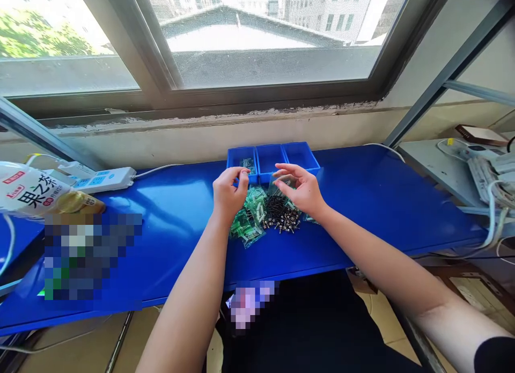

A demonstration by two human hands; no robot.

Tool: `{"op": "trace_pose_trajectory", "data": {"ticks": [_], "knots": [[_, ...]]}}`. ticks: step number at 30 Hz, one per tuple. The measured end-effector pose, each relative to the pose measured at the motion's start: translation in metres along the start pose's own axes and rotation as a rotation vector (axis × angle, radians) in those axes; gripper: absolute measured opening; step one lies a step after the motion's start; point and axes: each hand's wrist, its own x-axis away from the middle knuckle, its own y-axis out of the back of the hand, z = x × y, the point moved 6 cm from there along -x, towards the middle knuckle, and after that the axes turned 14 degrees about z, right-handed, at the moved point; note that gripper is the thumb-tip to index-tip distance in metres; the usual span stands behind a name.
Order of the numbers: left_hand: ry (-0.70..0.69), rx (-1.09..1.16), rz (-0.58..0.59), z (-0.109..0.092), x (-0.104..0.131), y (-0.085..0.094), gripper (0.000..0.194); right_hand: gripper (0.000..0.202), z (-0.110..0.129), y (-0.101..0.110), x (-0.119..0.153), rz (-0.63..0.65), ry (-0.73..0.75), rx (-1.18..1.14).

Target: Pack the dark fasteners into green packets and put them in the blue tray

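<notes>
The thumb and forefinger of the left hand (229, 193) were curled towards each other, their tips nearly meeting; whether anything small was pinched there could not be told. The right hand (306, 193) had its thumb and bent forefinger parted by a gap, with clear film showing at the fingertips; whether the fingers gripped it could not be told either.

Below and between the hands, on the blue tabletop (382, 201), lay a heap of small clear plastic bags (249, 217), green-tinted, with pale slender pieces showing through. Touching the heap on its right was a pile of small metal-tipped parts (281, 214) with black bodies, partly hidden behind the right hand. Just beyond stood three blue bins (306, 163) side by side, the left one with more of the clear bags inside.

Farther left on the table were a white power strip (104, 180) with blue-marked sockets, a bottle (36, 193) with a printed tea label, and a blurred-out patch in front of it. At the far right, white cables (491, 174) crowded a grey shelf (428, 163), near a flat brown-edged box (480, 135). Behind the table rose a pale wall (193, 136) under a metal-framed window (261, 70), with buildings outside. Black clothing (306, 330) filled the space below the table's near edge.
</notes>
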Motion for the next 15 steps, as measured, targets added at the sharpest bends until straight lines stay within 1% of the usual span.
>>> {"op": "trace_pose_trajectory", "data": {"ticks": [2, 5, 8, 10, 12, 15], "knots": [[-0.039, 0.044, 0.071, -0.007, 0.001, -0.007, 0.022, 0.047, -0.002, 0.000, 0.000, 0.023, -0.026, -0.042], [-0.086, 0.103, 0.165, -0.014, 0.001, -0.017, 0.018, 0.052, -0.002, -0.005, 0.000, 0.089, -0.059, -0.082], [-0.129, 0.120, 0.223, -0.018, 0.002, -0.024, 0.015, 0.056, -0.001, -0.011, 0.002, 0.142, -0.065, -0.120], [-0.131, 0.120, 0.237, -0.018, 0.002, -0.025, 0.011, 0.058, -0.002, -0.012, 0.002, 0.155, -0.067, -0.142], [-0.103, 0.124, 0.230, -0.016, 0.001, -0.025, 0.012, 0.060, -0.004, -0.012, 0.002, 0.149, -0.077, -0.159], [-0.052, 0.142, 0.204, -0.012, 0.000, -0.023, 0.015, 0.055, -0.009, -0.006, 0.000, 0.095, -0.118, -0.166]]}}
